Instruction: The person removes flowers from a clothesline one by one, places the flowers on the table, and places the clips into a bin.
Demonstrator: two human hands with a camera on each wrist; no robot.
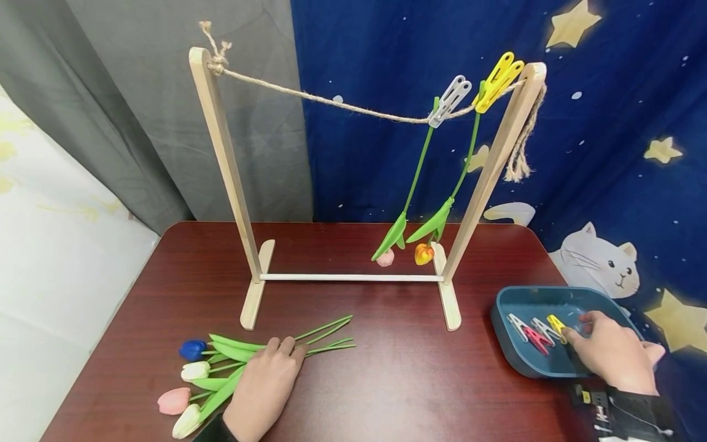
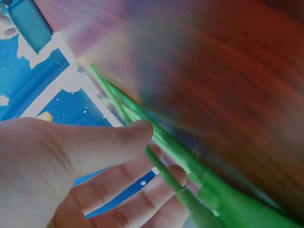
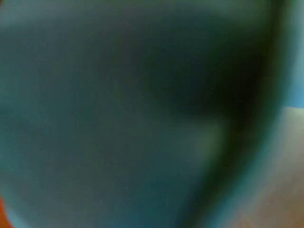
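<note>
Several artificial tulips, one blue (image 1: pixel 193 350), one pink (image 1: pixel 174 401) and two white, lie on the table at the left. My left hand (image 1: pixel 270 380) is over their stems in the head view. In the left wrist view its thumb and fingers pinch a green stem (image 2: pixel 164 168), with other stems alongside. My right hand (image 1: pixel 615 350) reaches into a blue bin (image 1: pixel 530 366), its thumb overlapping the end of a yellow clothespin (image 1: pixel 556 325). Whether it grips anything cannot be told. White and red clothespins (image 1: pixel 536 339) lie beside the yellow one. The right wrist view is dark and blurred.
A wooden frame (image 1: pixel 229 166) carries a rope (image 1: pixel 331 103) strung between its posts. On the rope's right part, a grey clothespin (image 1: pixel 450 101) and a yellow one hold a pink tulip (image 1: pixel 385 258) and an orange tulip (image 1: pixel 424 253), heads down. Curtains hang behind the table.
</note>
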